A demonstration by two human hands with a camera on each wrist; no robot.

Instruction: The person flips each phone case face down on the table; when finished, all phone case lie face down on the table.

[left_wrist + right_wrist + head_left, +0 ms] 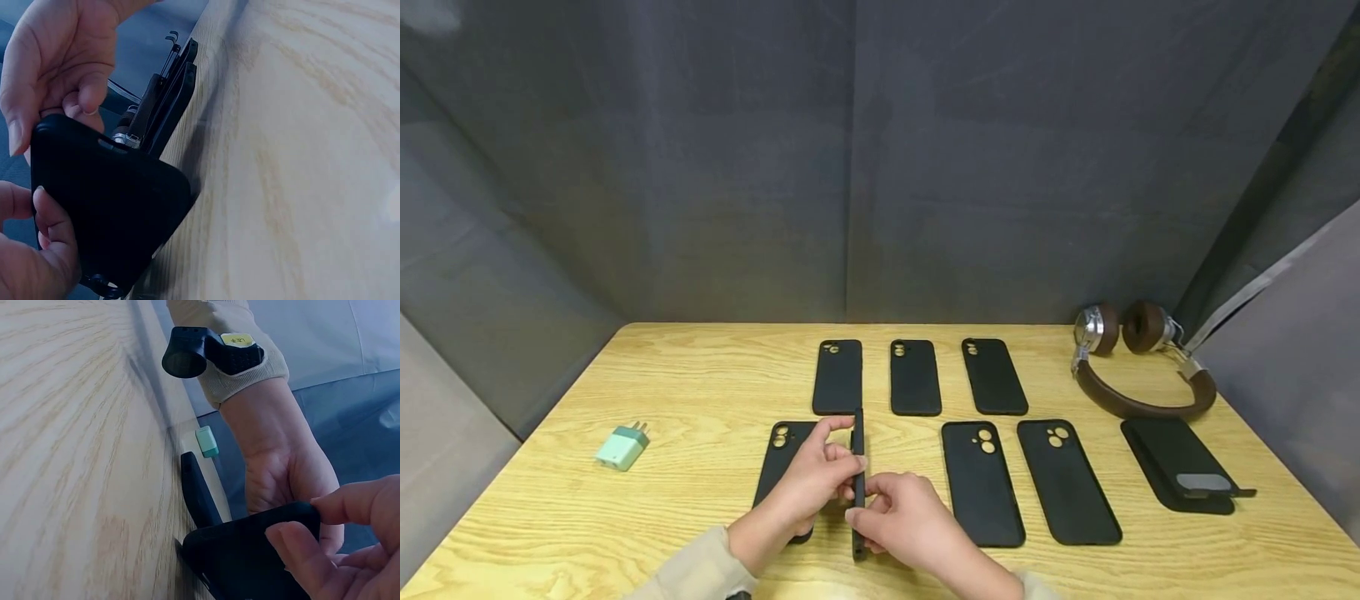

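Both hands hold one black phone case (859, 487), turned on its side so the head view sees it edge-on. My left hand (812, 475) pinches its far part between thumb and fingers. Nearer the body, my right hand (910, 517) pinches it with thumb and forefinger. The broad dark face of the phone case (112, 194) shows in the left wrist view, one lower edge close over the wood. Just left lies a flat phone case (773, 467), partly hidden by the left hand. To the right lie two more flat cases, the nearer one (981, 487) beside the right hand.
Three black cases, the middle one (915, 379) among them, lie in a back row on the wooden table (700, 367). A mint charger (621, 448) sits at left. At right are brown headphones (1127, 404) and a black stand-like item (1180, 458). Grey curtains surround the table.
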